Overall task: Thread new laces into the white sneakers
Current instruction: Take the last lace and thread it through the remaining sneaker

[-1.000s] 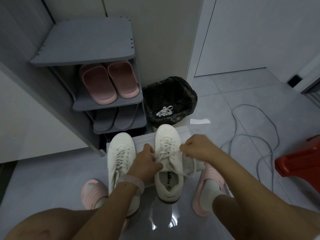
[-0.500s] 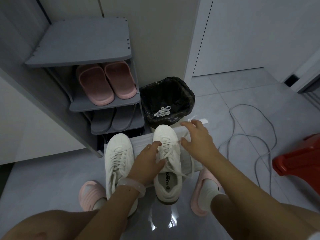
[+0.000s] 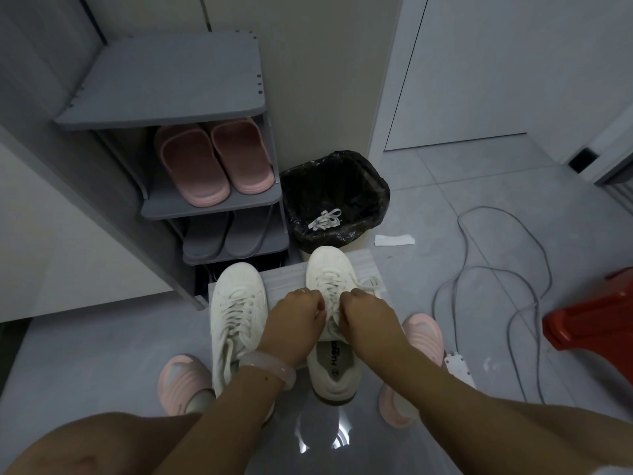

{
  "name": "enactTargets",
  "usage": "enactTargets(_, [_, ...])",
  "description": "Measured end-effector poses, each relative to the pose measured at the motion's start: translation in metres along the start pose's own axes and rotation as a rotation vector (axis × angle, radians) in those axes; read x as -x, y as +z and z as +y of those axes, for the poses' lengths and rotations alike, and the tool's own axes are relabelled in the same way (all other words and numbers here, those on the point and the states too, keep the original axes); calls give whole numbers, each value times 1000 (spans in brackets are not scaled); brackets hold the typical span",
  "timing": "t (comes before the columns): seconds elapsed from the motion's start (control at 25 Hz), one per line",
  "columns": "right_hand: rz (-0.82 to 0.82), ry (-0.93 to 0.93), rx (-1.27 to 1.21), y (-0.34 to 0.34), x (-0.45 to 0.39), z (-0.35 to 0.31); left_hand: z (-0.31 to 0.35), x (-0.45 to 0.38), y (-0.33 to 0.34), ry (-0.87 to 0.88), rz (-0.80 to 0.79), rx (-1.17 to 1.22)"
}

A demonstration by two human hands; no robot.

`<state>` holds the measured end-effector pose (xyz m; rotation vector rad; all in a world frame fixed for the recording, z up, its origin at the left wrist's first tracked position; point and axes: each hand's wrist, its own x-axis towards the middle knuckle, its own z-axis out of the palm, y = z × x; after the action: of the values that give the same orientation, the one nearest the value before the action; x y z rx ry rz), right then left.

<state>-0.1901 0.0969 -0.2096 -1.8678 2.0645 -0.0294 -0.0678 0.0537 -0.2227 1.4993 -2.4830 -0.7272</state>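
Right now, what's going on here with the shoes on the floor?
A person crouches over two white sneakers on a foam sheet. Both hands work the lace of the right sneaker: the left hand and the right hand each pinch the lace near the top eyelets. The left sneaker lies beside it, already laced and untouched. An old lace lies in the bin behind.

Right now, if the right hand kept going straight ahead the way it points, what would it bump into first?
Probably the left hand: the right hand points inward across the sneaker's laces, though depth is unclear.
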Motion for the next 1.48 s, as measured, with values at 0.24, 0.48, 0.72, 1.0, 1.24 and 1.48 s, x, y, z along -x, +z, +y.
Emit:
enactTargets(0.24, [59,8,-27,4,0,2,21,-8,4,-100,-8,-89])
enactTargets(0.48, [84,-9,-2,5,-6,5,11,-13,2,-105,69,0])
enactTargets(0.72, [77,93,-342,0,-10,26,-6,-11,-3,-214,45,446])
enactTargets(1.0, [18,85,-216,5,-14,19,1,-14,2,-99,-3,119])
enactTargets(1.24, [45,29,-92,4,-13,12,12,-16,8,-104,54,-44])
enactTargets(1.48, [67,27,-122,8,-15,15,8,-17,9,-129,113,16])
